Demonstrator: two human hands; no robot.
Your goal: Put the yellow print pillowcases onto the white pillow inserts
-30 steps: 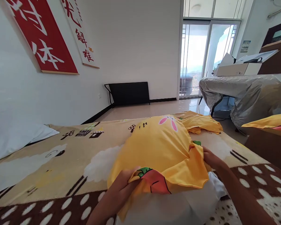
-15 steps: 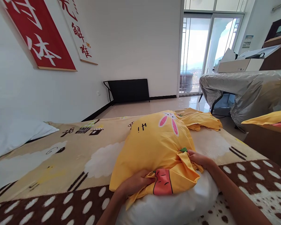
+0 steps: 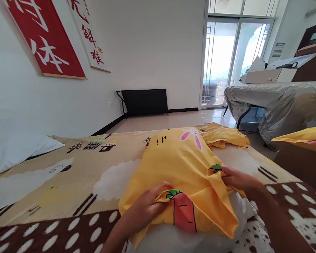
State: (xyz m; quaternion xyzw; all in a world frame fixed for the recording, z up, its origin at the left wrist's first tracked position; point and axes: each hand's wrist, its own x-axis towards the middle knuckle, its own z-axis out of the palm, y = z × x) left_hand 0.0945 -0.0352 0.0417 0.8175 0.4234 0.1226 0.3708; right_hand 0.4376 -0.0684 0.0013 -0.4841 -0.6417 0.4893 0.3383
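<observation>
A yellow pillowcase (image 3: 171,161) with a rabbit print and the word "Hi!" lies over most of a white pillow (image 3: 195,240) on the bed. The pillow's near end sticks out below the fabric. My left hand (image 3: 151,202) is closed on the pillowcase's near edge, beside a red carrot print. At the right, my right hand (image 3: 235,177) pinches the same edge next to a green leaf print. Between the hands the edge is folded and hangs loosely over the pillow.
A patterned blanket (image 3: 89,182) covers the bed. More yellow fabric (image 3: 225,136) lies at its far edge, and a white pillow (image 3: 18,147) at the left. At right are a brown box (image 3: 300,165) with yellow cloth on it and a plastic-covered table (image 3: 274,93).
Both hands have moved slightly with the pillowcase edge, the right one further right. The edge is spread wider and reaches further down over the pillow, and more of the carrot print shows.
</observation>
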